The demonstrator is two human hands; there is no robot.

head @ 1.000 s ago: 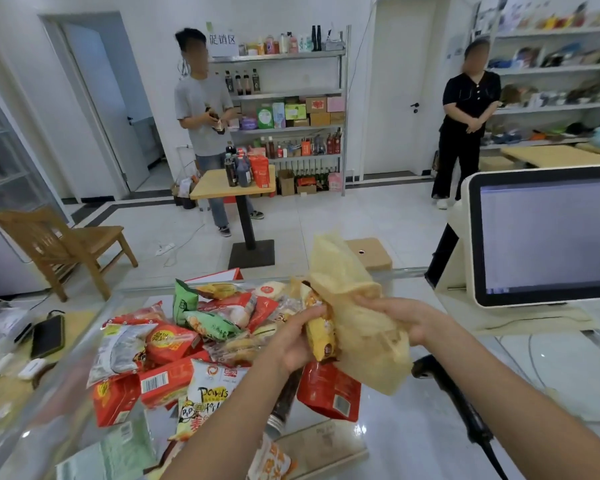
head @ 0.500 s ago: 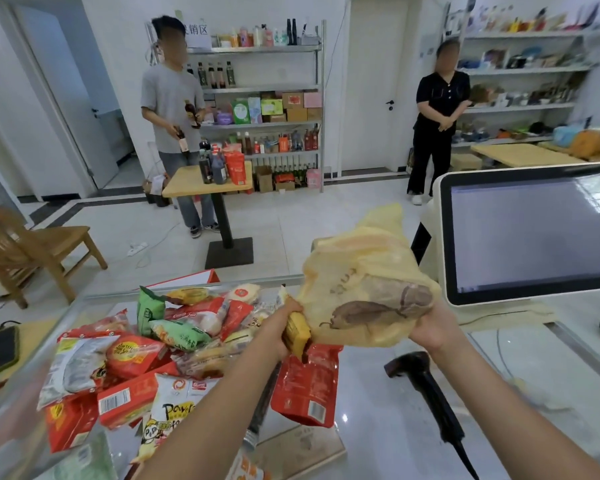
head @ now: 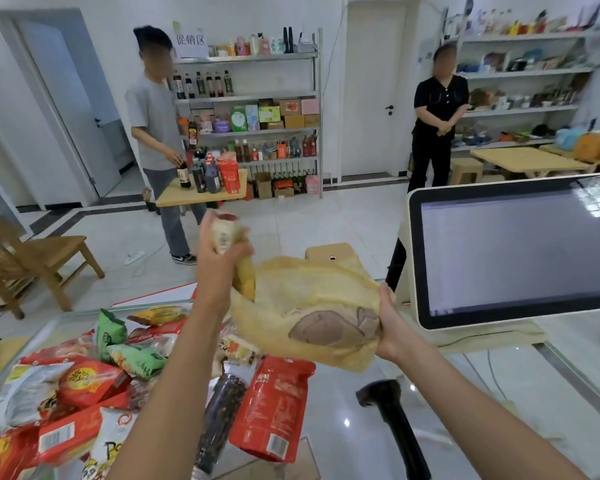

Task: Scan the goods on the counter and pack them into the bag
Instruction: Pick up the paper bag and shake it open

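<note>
My left hand (head: 219, 261) is raised above the counter, gripping a yellow snack packet (head: 245, 280) whose lower end dips into the mouth of a thin yellow plastic bag (head: 302, 306). My right hand (head: 390, 327) holds the bag's right side open, with something dark showing through its wall. A pile of snack packets (head: 94, 375) lies on the glass counter (head: 343, 445) at the left. A red pouch (head: 274, 407) and a dark jar (head: 220, 410) lie under the bag. The black barcode scanner (head: 390, 417) rests on the counter below my right arm.
A checkout screen (head: 513, 244) stands at the right. Beyond the counter a person in grey (head: 153, 126) stands at a small table with bottles (head: 201, 188), and a person in black (head: 437, 119) stands by shelves. A wooden chair (head: 32, 258) is at the left.
My left hand has lifted the yellow packet from the pile's edge up to the bag's mouth. My right hand has tilted the bag open toward the left. The view has shifted.
</note>
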